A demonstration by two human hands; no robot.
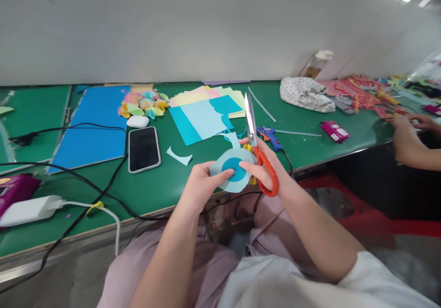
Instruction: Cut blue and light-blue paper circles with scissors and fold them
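At the near edge of my feed I see a white top with a short right sleeve, creased dusty-mauve trousers, bare forearms, and an ungloved left hand and right hand.

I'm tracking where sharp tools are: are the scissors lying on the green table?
No, the right hand holds the orange-handled scissors.

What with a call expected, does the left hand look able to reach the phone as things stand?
Probably yes: the phone lies nearby, with only a paper scrap roughly between. The left hand would first need to release the paper circle.
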